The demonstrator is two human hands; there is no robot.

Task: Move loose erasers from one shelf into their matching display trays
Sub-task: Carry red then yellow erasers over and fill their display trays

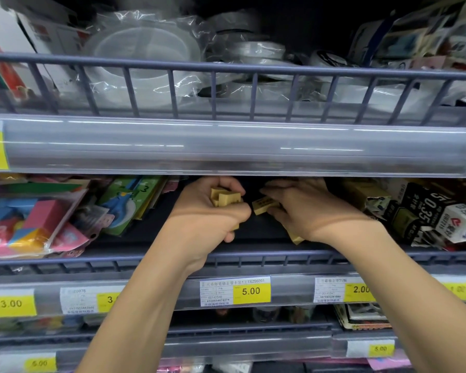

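Both my hands reach into the middle shelf [253,255]. My left hand [207,211] grips a bunch of several tan erasers [225,197], fingers curled round them. My right hand [304,208] pinches one tan eraser [262,205] by its end, just right of the left hand's bunch. Another tan eraser [296,239] pokes out from under my right wrist on the dark shelf floor. A tan eraser box [361,192] sits to the right, partly hidden by my right hand.
Colourful packaged erasers [33,219] and green cards [129,203] fill the shelf's left side. Black-and-white eraser boxes [436,214] crowd the right. The upper shelf's price rail [226,144] hangs low over my hands. Yellow price tags [250,291] line the front edge.
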